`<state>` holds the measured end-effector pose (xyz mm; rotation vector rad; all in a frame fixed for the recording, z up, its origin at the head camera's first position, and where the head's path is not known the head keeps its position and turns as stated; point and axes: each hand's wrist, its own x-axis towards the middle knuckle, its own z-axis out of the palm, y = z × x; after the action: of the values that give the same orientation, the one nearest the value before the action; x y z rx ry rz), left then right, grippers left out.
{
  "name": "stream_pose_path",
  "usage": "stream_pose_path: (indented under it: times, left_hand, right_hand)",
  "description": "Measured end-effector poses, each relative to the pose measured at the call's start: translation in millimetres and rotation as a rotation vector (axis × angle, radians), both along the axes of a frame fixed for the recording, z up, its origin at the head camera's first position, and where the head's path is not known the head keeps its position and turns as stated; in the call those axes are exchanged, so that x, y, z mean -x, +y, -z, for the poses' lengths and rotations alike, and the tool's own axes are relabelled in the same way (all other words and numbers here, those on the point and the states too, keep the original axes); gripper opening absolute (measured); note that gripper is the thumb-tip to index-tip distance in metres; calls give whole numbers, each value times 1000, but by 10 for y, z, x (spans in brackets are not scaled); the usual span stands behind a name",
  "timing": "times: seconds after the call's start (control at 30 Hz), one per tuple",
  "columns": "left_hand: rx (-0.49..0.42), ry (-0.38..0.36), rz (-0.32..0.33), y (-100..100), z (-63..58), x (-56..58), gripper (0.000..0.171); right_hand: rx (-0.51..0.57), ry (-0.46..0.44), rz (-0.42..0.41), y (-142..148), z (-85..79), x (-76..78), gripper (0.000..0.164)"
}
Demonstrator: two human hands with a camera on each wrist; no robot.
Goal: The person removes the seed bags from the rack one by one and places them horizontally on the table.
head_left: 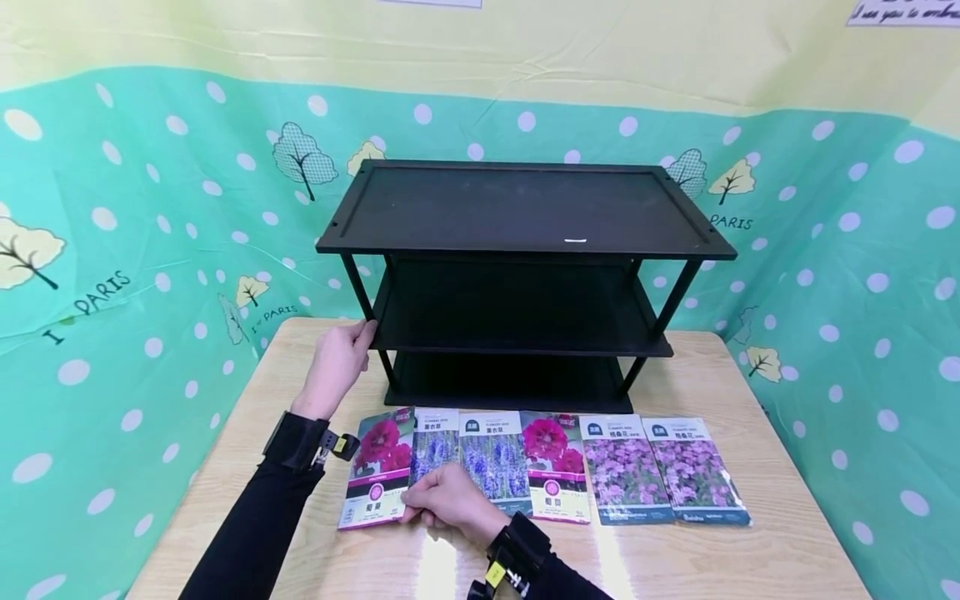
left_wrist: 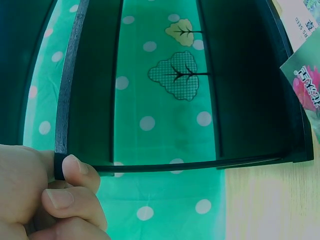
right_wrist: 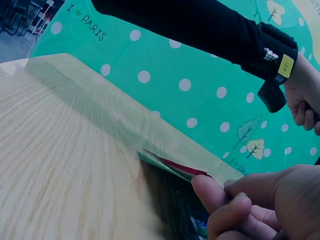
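Note:
A black three-tier shelf (head_left: pixel 525 208) stands at the back of the wooden table. My left hand (head_left: pixel 341 367) grips the left front corner of its middle tier, thumb and fingers around the edge (left_wrist: pixel 61 167). At the left end of a row of seed packets lies a packet with magenta flowers (head_left: pixel 382 467). My right hand (head_left: pixel 453 500) pinches the lower right edge of this packet, which looks lifted off the wood in the right wrist view. Under and beside that hand are two lavender seed packets (head_left: pixel 491 454), the left one partly hidden.
Another magenta-flower packet (head_left: pixel 555 458) and two packets with small pink flowers (head_left: pixel 628 475) continue the row to the right. A green dotted cloth (head_left: pixel 150 333) hangs behind and beside the table (head_left: pixel 750 467). The shelf's lowest tier (head_left: pixel 510 383) sits right behind the row.

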<state>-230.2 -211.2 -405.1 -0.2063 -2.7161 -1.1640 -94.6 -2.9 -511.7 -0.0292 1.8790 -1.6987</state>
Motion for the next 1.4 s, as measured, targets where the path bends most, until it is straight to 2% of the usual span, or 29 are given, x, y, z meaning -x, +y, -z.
stream_pose_path:
  times: [0.5,0.8,1.1,1.4]
  left_hand:
    - [15,31,-6,8,-7,-18,41]
    - [15,18,-15,13,11,4,45]
    - [6,16,-15,-4,19,-8,43]
    - [2,18,-14,-6,8,10,40]
  right_hand:
    - [2,-23,24,-43,-26,49,10]
    - [-49,83,10,-63,-14,130,11]
    - [-214,173,-11,-114,27,146,15]
    - [-272,263,-18,-142,47,175,14]
